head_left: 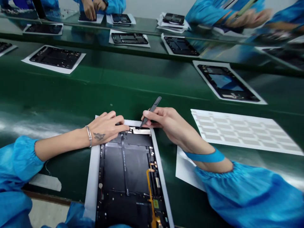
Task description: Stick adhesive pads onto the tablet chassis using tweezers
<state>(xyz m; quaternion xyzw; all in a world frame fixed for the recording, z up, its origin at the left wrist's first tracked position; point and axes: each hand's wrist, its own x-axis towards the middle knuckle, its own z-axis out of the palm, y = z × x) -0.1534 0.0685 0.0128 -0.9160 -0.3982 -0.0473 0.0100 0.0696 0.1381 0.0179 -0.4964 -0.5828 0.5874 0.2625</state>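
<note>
Open tablet chassis [133, 171] lies on white underlay [93, 171], near centre of green belt [118, 85]. Left hand [106, 128] rests on its far edge, fingers together, gripping nothing. Right hand [166, 122] pinches dark pry tool [152, 110], tip at same edge. Sticker sheet [239, 129] lies right; print unreadable.

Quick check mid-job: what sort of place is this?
Probably an electronics assembly line: opened tablets lie along a green belt, blue-sleeved co-workers work opposite, and the right hand holds a dark tool at the nearest tablet.
</note>
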